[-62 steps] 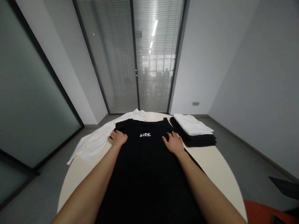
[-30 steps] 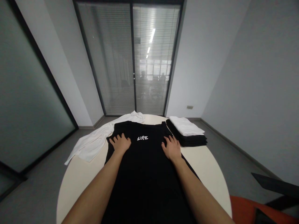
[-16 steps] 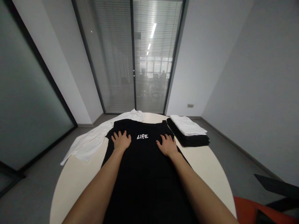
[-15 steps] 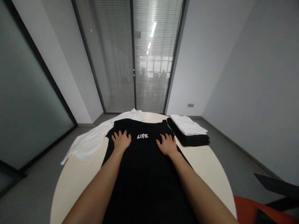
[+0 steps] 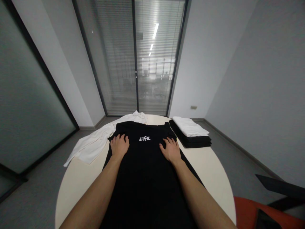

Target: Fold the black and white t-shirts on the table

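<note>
A black T-shirt point(image 5: 145, 171) lies spread over the round table, with white lettering point(image 5: 144, 139) near its far end. On the left part of the shirt rests my left hand point(image 5: 119, 145), fingers apart and pressed on the fabric. My right hand point(image 5: 171, 149) lies on the shirt's right part, its fingers spread too. Neither hand has cloth gripped in it. The near end of the shirt runs out of view at the bottom.
A loose white garment point(image 5: 95, 144) drapes over the table's left edge. To the right is a stack of folded black clothes point(image 5: 195, 142) with a folded white one point(image 5: 190, 127) on top. The cream tabletop point(image 5: 214, 178) has a rounded edge; a red chair point(image 5: 247, 211) stands at lower right.
My left hand has slid a little to the left over the shirt. My right hand stays at nearly the same spot. The view has shifted slightly.
</note>
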Demonstrator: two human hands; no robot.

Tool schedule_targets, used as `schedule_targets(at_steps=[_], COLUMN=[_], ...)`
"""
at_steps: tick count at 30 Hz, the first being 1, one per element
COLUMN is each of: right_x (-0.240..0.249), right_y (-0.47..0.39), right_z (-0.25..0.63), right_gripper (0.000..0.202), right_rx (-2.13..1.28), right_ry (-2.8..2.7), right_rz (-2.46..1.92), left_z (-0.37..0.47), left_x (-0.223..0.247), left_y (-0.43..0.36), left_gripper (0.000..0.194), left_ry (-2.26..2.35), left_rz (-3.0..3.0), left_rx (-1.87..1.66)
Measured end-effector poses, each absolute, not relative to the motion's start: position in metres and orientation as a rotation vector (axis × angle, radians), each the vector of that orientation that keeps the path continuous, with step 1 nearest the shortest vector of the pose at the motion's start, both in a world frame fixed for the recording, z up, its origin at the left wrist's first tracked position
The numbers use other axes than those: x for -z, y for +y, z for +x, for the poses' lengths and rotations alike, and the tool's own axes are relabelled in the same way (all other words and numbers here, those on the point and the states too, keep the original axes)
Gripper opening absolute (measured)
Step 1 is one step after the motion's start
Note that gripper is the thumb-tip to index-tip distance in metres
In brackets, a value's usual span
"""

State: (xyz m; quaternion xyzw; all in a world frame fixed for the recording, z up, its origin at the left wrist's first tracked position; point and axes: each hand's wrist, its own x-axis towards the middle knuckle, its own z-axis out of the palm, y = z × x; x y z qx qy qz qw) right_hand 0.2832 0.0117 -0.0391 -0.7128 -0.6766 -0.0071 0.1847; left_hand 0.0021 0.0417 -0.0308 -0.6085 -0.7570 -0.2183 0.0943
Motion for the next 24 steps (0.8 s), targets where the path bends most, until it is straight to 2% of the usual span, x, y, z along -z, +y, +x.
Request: schedule_targets(at_steps=[5,13,17,24], right_x=[0.035,0.000,-0.001,-0.001], right_y=[0.011,0.052,0.078,0.121], right_z=[0.284,0.292,0.295,0.292], right_gripper=[0.048,0.032,0.036,0.038], right_rx=[0.043,0.111,0.114,0.018], right_ry=[-1.893,-1.889,-1.842,-1.937], right_rz=[-2.015,-2.144,-2.098,-2.025], left_z=[0.004,0.016,0.018,0.014], left_x=[0.041,0.037,0.033,0.041], left_y=[0.043,0.053,0.061,0.066], left_gripper=[0.047,0.048,0.049,0.057], left_ry=[-2.295,-2.376,-2.410,-2.172], left_rz=[-1.765,-1.728,-1.720,-1.788], left_rx=[0.544,0.445,0.466,0.507])
